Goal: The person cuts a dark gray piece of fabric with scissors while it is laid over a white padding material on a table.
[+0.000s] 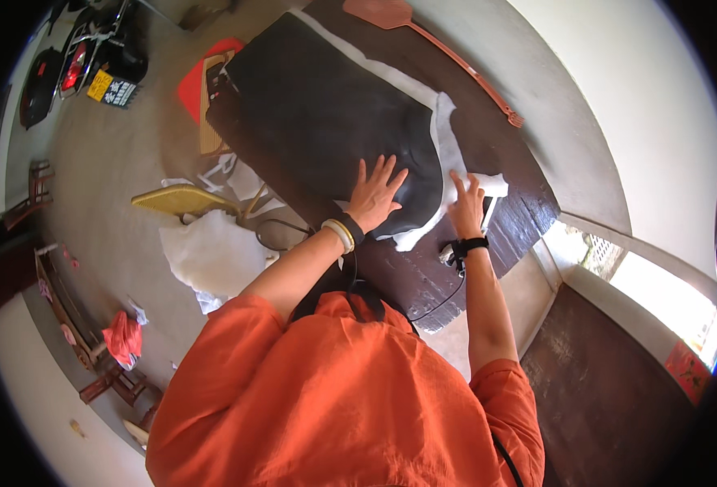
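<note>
A large black sheet [318, 114], smooth like leather, covers much of a dark brown wooden table. White fluffy padding [448, 134] shows from under it along its far and right edges. My left hand [376, 195] lies flat on the sheet near its close right corner, fingers spread. At the sheet's right edge my right hand [466, 207] has its bent fingers closed on a bunched flap of the padding; its thumb is hidden. Close beside that hand is a white-edged object [489, 213], mostly covered, and a small metallic thing [446, 254] lies by the wrist.
The brown table [521, 219] meets a pale wall on the right. A reddish flyswatter [448, 57] lies along the table's far side. On the floor to the left are a yellowish chair [184, 197], white padding scraps [212, 252] and a red stool [188, 89]. A motorbike [90, 61] stands farther off.
</note>
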Demonstrator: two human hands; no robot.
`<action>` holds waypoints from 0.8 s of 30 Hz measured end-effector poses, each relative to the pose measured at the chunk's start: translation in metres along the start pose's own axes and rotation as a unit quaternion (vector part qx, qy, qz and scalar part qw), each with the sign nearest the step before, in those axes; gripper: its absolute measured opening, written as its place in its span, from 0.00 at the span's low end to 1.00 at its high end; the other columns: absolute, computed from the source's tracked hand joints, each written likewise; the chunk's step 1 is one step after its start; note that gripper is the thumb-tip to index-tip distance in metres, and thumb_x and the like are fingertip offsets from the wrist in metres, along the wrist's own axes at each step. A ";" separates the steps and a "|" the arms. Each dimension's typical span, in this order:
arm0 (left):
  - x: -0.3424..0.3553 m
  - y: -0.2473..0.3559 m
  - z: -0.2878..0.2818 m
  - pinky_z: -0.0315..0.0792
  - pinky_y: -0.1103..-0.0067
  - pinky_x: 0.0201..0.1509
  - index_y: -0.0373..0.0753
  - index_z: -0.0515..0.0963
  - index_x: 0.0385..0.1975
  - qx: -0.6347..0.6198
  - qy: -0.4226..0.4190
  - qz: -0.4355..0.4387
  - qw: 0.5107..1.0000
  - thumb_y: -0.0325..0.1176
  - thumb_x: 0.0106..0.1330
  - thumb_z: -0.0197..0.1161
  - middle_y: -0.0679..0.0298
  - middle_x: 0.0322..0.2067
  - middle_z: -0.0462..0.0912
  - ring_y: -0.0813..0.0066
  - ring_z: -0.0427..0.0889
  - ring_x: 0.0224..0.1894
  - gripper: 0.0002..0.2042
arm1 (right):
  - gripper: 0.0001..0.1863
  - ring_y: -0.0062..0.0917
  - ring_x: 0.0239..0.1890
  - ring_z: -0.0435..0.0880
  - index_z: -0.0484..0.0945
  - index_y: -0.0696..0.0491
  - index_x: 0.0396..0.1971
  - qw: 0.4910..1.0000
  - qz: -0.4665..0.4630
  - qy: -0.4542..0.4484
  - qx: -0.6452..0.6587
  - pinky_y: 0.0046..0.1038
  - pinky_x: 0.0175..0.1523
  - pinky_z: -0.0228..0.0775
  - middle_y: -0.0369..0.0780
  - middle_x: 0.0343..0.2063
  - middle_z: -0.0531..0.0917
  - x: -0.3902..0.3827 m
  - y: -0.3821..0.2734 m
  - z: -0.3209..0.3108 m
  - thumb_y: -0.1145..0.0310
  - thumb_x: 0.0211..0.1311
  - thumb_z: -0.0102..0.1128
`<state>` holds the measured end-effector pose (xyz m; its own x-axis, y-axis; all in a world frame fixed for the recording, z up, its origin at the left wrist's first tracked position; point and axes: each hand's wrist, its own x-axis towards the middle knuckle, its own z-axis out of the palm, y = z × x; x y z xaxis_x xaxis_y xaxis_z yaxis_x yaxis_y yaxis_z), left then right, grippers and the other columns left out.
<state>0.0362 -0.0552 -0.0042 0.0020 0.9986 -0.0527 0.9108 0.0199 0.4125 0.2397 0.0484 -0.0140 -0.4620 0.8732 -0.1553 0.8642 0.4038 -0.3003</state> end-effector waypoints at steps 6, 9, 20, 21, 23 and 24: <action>-0.001 -0.012 0.016 0.45 0.50 0.64 0.45 0.60 0.60 -0.006 -0.034 -0.041 0.999 0.44 0.50 0.66 0.58 0.65 0.51 0.60 0.48 0.67 0.36 | 0.12 0.32 0.35 0.78 0.76 0.55 0.33 0.924 0.223 0.181 0.253 0.28 0.40 0.69 0.40 0.31 0.79 -0.012 0.068 0.012 0.80 0.45 0.51; -0.001 -0.015 0.020 0.41 0.51 0.66 0.46 0.59 0.61 -0.033 -0.049 -0.044 0.997 0.42 0.49 0.67 0.59 0.66 0.47 0.60 0.44 0.68 0.37 | 0.11 0.22 0.33 0.77 0.75 0.60 0.34 0.803 0.219 0.355 0.425 0.23 0.40 0.69 0.36 0.27 0.79 -0.053 0.100 -0.020 0.79 0.48 0.53; -0.028 -0.026 0.007 0.40 0.49 0.65 0.47 0.56 0.63 -0.076 -0.046 -0.006 0.996 0.44 0.50 0.66 0.53 0.66 0.45 0.57 0.46 0.68 0.38 | 0.15 0.32 0.35 0.80 0.70 0.63 0.38 0.694 0.181 0.576 0.393 0.29 0.38 0.76 0.47 0.33 0.78 -0.131 0.000 -0.169 0.74 0.49 0.52; -0.037 -0.023 0.000 0.42 0.50 0.65 0.47 0.54 0.63 -0.166 0.011 0.004 0.986 0.45 0.49 0.67 0.52 0.66 0.44 0.56 0.46 0.68 0.41 | 0.15 0.30 0.34 0.79 0.70 0.63 0.39 0.736 0.147 0.543 0.377 0.26 0.37 0.75 0.46 0.32 0.78 -0.135 -0.011 -0.170 0.74 0.50 0.52; -0.049 -0.015 -0.021 0.47 0.53 0.65 0.46 0.49 0.65 -0.339 0.128 0.029 0.932 0.48 0.48 0.68 0.51 0.66 0.43 0.54 0.48 0.67 0.46 | 0.15 0.25 0.32 0.78 0.71 0.60 0.39 0.800 0.136 0.391 0.435 0.23 0.36 0.70 0.43 0.31 0.78 -0.127 -0.021 -0.152 0.70 0.51 0.54; -0.062 -0.011 -0.050 0.52 0.59 0.65 0.46 0.45 0.66 -0.344 0.128 0.040 0.929 0.46 0.46 0.70 0.52 0.66 0.42 0.53 0.50 0.66 0.49 | 0.15 0.23 0.33 0.76 0.72 0.59 0.40 0.839 0.117 0.284 0.448 0.23 0.36 0.68 0.41 0.32 0.78 -0.125 -0.057 -0.137 0.69 0.52 0.55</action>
<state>0.0053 -0.1147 0.0403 -0.1194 0.9754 0.1852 0.4316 -0.1170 0.8944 0.2752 -0.0460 0.1516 0.0891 0.9921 0.0887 0.3027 0.0579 -0.9513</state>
